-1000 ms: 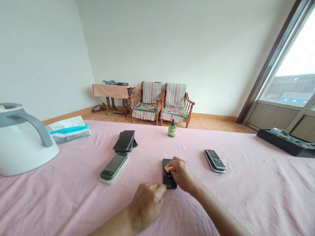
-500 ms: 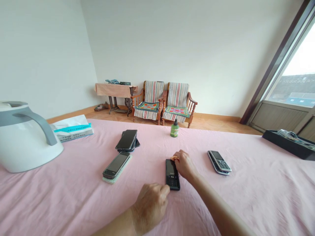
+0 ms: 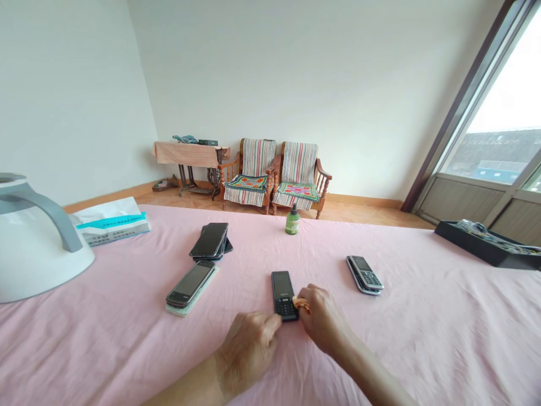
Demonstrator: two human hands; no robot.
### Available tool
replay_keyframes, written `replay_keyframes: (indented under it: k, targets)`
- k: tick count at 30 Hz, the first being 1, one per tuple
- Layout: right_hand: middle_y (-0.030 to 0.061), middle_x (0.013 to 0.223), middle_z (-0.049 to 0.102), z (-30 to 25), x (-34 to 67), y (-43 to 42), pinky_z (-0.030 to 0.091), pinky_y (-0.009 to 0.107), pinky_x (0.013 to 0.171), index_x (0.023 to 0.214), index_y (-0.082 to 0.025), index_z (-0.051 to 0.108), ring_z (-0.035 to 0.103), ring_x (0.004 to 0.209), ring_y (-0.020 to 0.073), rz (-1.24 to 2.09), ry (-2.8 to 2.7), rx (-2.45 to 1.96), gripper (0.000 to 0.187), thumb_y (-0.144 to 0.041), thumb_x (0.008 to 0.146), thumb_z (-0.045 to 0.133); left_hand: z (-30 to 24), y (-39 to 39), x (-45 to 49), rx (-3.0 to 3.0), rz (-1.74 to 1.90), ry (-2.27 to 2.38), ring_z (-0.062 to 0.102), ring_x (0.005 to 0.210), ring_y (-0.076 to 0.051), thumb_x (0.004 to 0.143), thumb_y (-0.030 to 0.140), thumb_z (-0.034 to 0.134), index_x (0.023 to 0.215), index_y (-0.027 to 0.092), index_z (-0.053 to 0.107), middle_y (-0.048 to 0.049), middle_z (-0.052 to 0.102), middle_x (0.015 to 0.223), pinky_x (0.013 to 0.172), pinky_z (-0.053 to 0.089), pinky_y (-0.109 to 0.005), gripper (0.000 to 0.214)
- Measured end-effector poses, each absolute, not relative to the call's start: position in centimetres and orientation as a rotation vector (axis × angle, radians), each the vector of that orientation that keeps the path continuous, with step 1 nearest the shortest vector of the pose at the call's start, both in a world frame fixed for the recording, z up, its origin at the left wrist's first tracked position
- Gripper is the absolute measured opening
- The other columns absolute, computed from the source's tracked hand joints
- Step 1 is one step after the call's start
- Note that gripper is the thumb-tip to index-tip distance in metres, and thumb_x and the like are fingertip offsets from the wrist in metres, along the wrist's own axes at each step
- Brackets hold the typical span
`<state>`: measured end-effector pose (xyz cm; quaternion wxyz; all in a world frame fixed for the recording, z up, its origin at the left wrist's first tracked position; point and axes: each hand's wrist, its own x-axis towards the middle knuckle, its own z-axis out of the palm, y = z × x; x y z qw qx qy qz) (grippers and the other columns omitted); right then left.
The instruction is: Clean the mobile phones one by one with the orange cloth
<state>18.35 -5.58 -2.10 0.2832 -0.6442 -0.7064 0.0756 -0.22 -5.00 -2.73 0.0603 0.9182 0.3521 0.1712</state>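
Observation:
A black keypad phone [image 3: 282,286] lies face up on the pink cloth in front of me. My left hand [image 3: 250,345] is closed, its thumb and forefinger at the phone's lower left corner. Pinched in my right hand [image 3: 323,317] is a small orange cloth [image 3: 301,303], which touches the phone's right edge beside the keys. To the left, a dark phone [image 3: 191,283] rests on a pale green one, with a stack of black smartphones [image 3: 209,239] behind it. A silver keypad phone [image 3: 365,273] sits on another phone to the right.
Beyond the phones stands a green spray bottle [image 3: 292,220]. At the left are a white and grey jug [image 3: 40,242] and a tissue pack [image 3: 112,225]. A black box [image 3: 486,245] holding tangled items is at the far right. Two chairs [image 3: 296,175] stand past the table's back edge.
My right hand with the orange cloth has come down from the phone's top right corner to its lower right side. My left hand keeps its place at the phone. The view has turned slightly right.

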Motion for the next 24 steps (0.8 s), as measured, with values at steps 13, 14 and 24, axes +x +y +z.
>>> replay_keyframes:
  k: [13, 14, 24]
  targets:
    - [0.0016, 0.065, 0.061, -3.6, 23.8, -4.2, 0.034, 0.023, 0.056, 0.068, -0.018, 0.063, 0.056, 0.058, 0.015, 0.167, -1.532, -1.719, 0.016, -0.023, 0.075, 0.049, -0.5, -3.1, 2.7, 2.476, 0.525, 1.527, 0.055, 0.097, -0.031, 0.066, 0.064, 0.059, 0.1, 0.013, 0.054, -0.0131, 0.056, 0.101, 0.08, 0.045, -0.041, 0.061]
    - [0.0014, 0.066, 0.061, -3.5, 23.9, -4.4, 0.035, 0.023, 0.056, 0.069, -0.018, 0.063, 0.057, 0.058, 0.015, 0.169, -1.529, -1.718, 0.016, -0.024, 0.075, 0.049, -0.5, -3.0, 3.2, 2.475, 0.489, 1.587, 0.054, 0.097, -0.032, 0.063, 0.067, 0.059, 0.099, 0.013, 0.054, -0.0137, 0.056, 0.101, 0.08, 0.045, -0.042, 0.065]
    - [0.0009, 0.065, 0.061, -3.0, 24.9, -5.0, 0.035, 0.023, 0.055, 0.07, -0.018, 0.064, 0.056, 0.059, 0.0149, 0.173, -1.489, -1.706, 0.017, -0.026, 0.075, 0.049, -0.7, -1.8, 3.7, 2.452, 0.48, 1.738, 0.057, 0.091, -0.03, 0.065, 0.037, 0.062, 0.088, 0.014, 0.055, -0.0122, 0.059, 0.089, 0.077, 0.045, -0.038, 0.033]
